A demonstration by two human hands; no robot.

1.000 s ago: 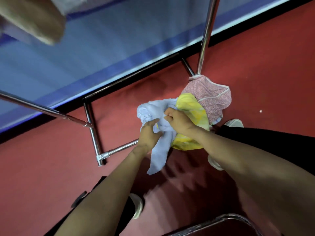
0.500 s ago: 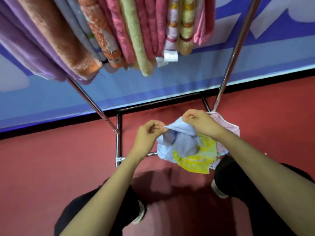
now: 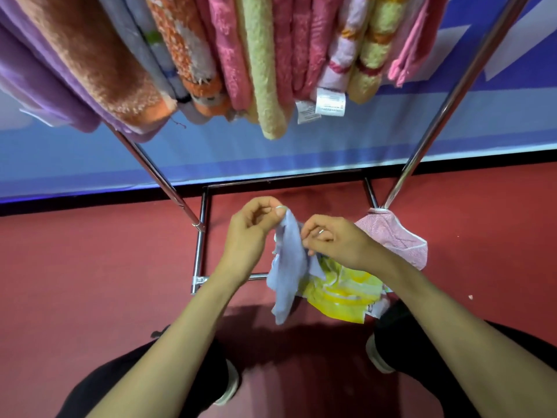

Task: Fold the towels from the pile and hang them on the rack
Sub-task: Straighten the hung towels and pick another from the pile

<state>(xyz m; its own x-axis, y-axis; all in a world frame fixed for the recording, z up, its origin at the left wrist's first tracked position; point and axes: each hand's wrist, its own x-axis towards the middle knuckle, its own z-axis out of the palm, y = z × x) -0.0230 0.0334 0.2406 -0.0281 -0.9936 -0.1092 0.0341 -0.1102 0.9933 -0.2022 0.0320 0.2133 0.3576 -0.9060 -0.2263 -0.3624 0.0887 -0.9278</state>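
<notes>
A small light-blue towel [image 3: 287, 267] hangs bunched between my hands above the floor. My left hand [image 3: 253, 233] pinches its top corner between thumb and fingertips. My right hand [image 3: 330, 241] pinches the towel's edge a little lower, to the right. Below them on the floor lies the pile: a yellow-and-white towel [image 3: 340, 292] and a pink towel [image 3: 394, 239] against the rack's right post. The chrome rack [image 3: 199, 251] stands in front of me, and several folded towels [image 3: 262, 64] hang from its top bar, filling the upper part of the view.
The rack's base bars frame a patch of red floor [image 3: 90, 282] ahead. A blue wall panel [image 3: 301, 152] runs behind the rack. My legs in black trousers and pale shoes [image 3: 229, 384] stand at the bottom, either side of the pile.
My head has tilted up, bringing the hung towels into view. The blue towel has been lifted off the pile, and both hands have shifted to pinching its upper edge.
</notes>
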